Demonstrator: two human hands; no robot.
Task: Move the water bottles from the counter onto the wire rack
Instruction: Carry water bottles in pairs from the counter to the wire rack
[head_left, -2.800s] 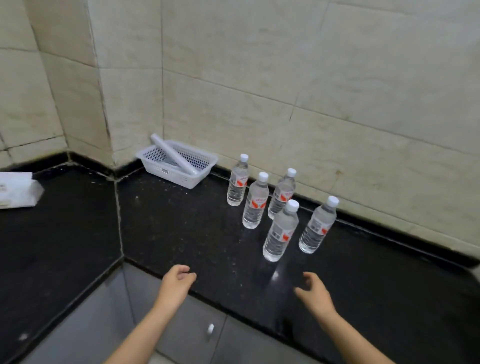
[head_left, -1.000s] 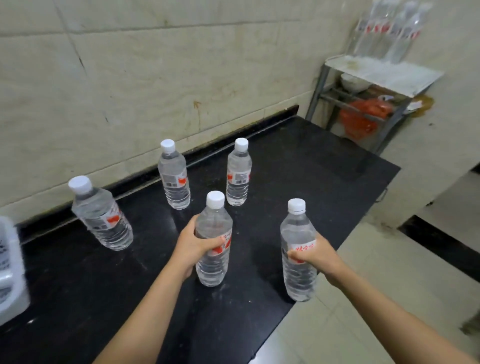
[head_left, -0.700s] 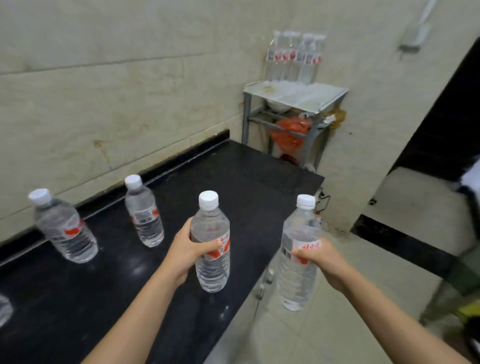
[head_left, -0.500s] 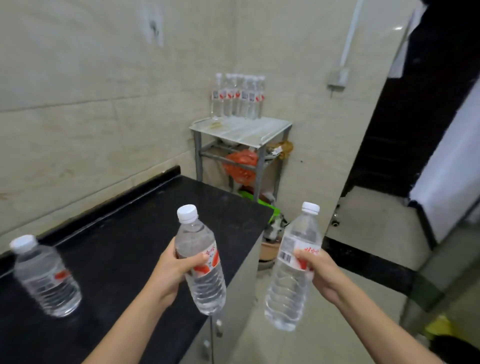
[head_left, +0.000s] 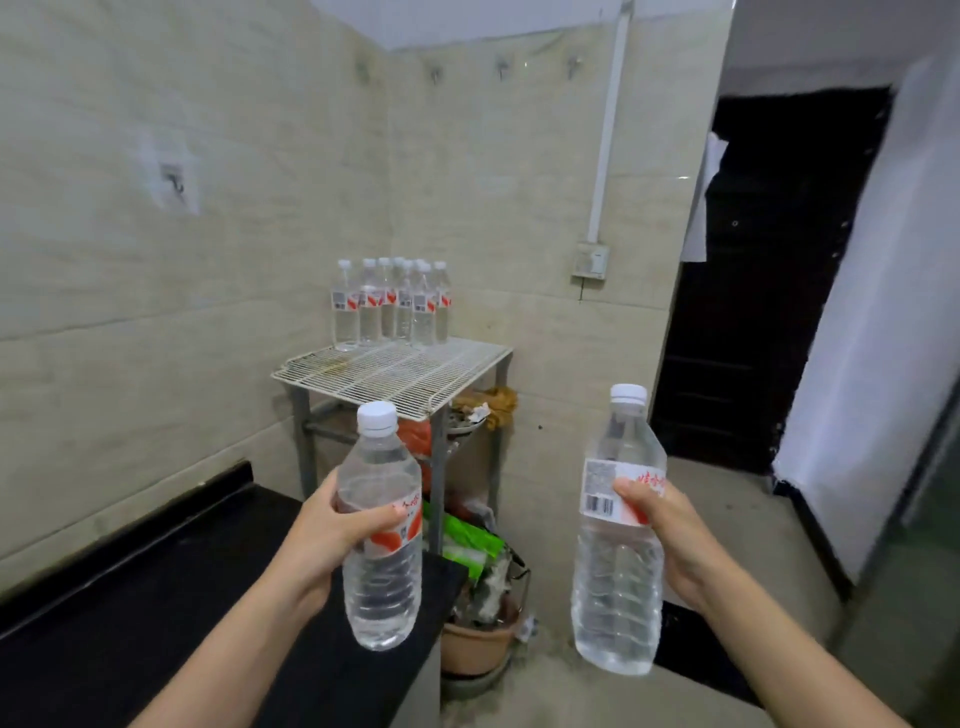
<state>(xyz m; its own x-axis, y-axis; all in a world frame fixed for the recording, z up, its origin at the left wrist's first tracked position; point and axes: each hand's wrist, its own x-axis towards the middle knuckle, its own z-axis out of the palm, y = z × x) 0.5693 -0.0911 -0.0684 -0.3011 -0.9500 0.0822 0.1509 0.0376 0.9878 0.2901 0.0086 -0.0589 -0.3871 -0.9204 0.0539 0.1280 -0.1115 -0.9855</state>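
Observation:
My left hand (head_left: 324, 535) grips a clear water bottle (head_left: 382, 571) with a white cap and red label, held upright above the end of the black counter (head_left: 156, 613). My right hand (head_left: 670, 535) grips a second water bottle (head_left: 618, 587) by its label, held upright over the floor. Ahead stands the white wire rack (head_left: 410, 376) on grey metal legs in the room's corner. Several water bottles (head_left: 392, 304) stand grouped at the back left of its top shelf. The front of the shelf is bare wire.
Under the rack sit an orange bag (head_left: 415, 434), green packets (head_left: 470, 540) and a brown pot (head_left: 480, 642) on the floor. A dark doorway (head_left: 769, 291) opens at right, with a white panel (head_left: 862, 332) beside it. Tiled walls close the left and back.
Both hands took a bottle from the counter and lifted it. The view turned right, away from the other counter bottles, and the wire rack came closer and to the centre.

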